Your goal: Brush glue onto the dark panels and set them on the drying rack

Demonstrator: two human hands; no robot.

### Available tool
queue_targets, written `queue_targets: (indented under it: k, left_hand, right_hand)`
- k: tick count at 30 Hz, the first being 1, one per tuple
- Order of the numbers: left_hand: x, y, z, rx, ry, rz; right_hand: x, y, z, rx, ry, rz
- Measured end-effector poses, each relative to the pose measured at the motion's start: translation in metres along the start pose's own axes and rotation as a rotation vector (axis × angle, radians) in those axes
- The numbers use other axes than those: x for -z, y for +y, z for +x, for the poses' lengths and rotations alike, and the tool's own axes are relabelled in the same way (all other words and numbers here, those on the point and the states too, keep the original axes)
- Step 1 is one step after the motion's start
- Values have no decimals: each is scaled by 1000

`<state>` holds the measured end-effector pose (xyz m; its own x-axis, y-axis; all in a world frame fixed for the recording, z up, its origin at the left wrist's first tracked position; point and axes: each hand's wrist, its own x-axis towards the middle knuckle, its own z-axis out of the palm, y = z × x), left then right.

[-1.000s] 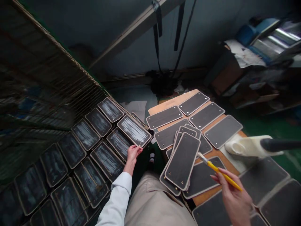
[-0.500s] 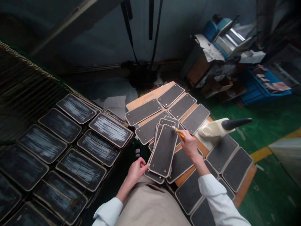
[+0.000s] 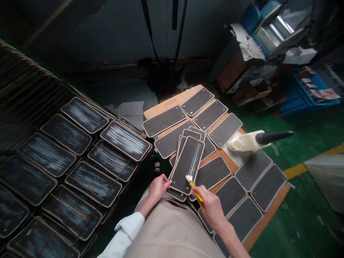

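Note:
My right hand [image 3: 211, 208] grips a small paintbrush [image 3: 198, 194] by its yellow handle. The white bristles touch the lower part of a dark panel [image 3: 182, 163] with a pale edge and corner studs, lying on top of a small stack. Wet whitish streaks run along the panel's right side, up from the brush. At the panel's lower left edge, my left hand [image 3: 159, 187] pinches the stack's rim between thumb and fingers. Several similar panels lie around the stack on a brown board [image 3: 156, 111].
A cream container with a dark spout [image 3: 244, 140] stands on the board's right side. To the left, a rack [image 3: 94, 141] carries rows of white-streaked panels. At the back right are a roller machine [image 3: 274, 30] and a blue crate [image 3: 303, 91].
My right hand has drawn the brush from the panel's upper right corner down towards its lower end, leaving whitish streaks. My left hand stays at the panel's edge. The view has shifted slightly.

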<state>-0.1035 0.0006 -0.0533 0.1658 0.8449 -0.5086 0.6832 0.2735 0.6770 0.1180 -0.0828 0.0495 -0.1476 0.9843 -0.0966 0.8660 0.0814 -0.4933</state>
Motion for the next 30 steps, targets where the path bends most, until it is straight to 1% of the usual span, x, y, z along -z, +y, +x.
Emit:
queue_targets:
  k: [2, 3, 5, 6, 8, 10, 11, 13, 14, 16, 17, 19, 22, 24, 26, 28, 30]
  left_hand:
    - [-1, -1, 1, 7, -3, 12]
    - [-1, -1, 1, 10, -8, 18]
    - [-2, -2, 1, 11, -18, 24]
    - [-2, -1, 1, 9, -20, 24]
    - [-1, 0, -1, 7, -18, 28]
    - [0, 2, -2, 6, -11, 38]
    - [1, 3, -3, 4, -9, 44]
    - [1, 4, -4, 4, -13, 54]
    - [0, 4, -4, 10, -21, 55]
    - [-2, 2, -2, 30, -40, 37]
    - [-4, 0, -1, 44, -50, 8]
    - [-9, -4, 2, 74, -77, -117]
    - [-15, -8, 5, 118, -123, -313]
    - [-18, -9, 6, 139, -142, -367]
    - [-18, -9, 7, 157, -157, -395]
    - [-18, -8, 6, 172, -171, -426]
    - [-17, -7, 6, 175, -179, -453]
  right_hand:
    - [3, -9, -9, 6, -69, 62]
    - [7, -11, -10, 9, -90, 92]
    - [17, -8, 0, 2, -77, 141]
    - [23, -3, 10, -4, -34, 149]
    - [33, 11, 38, -14, 96, 116]
    - [41, 28, 72, -13, 224, 16]
    - [43, 37, 90, -16, 268, -44]
    - [43, 50, 118, -24, 326, -153]
    - [41, 54, 128, -25, 337, -195]
    - [34, 56, 134, -14, 323, -240]
    - [29, 55, 129, -3, 299, -245]
    - [17, 46, 108, 28, 228, -232]
    - [-3, 25, 56, 68, 91, -180]
    - [-14, 8, 21, 77, -12, -121]
    - [-21, -6, -4, 86, -107, -41]
    - [-21, -15, -16, 94, -171, 39]
    - [-13, -16, -11, 76, -159, 100]
